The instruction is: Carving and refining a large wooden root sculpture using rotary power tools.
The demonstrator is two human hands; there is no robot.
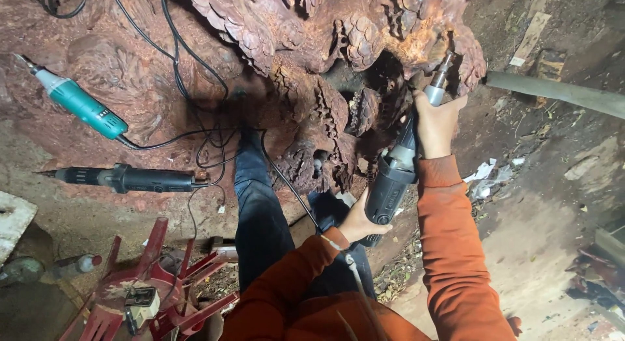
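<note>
Item: grinder (394,178), black/grey, tip at 1 o'clock against carved wood (338,35). Right hand (436,119) clenched round its neck, left hand (358,220) gripping its rear. Advice: brace both hands, light pressure, keep cord (286,178) off legs.

Rough reddish carved wood (338,48); grinder (397,171) seemingly matt black plastic, metal nose.

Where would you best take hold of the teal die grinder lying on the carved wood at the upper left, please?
Probably around the teal barrel, near its middle, coming from above. The teal die grinder lies flat and diagonal on the carved wood, its bit pointing up-left and its black cord trailing off the lower-right end, so the mid-body is the bare, evenly round part, clear of both. Both hands are on the other grinder.
</note>
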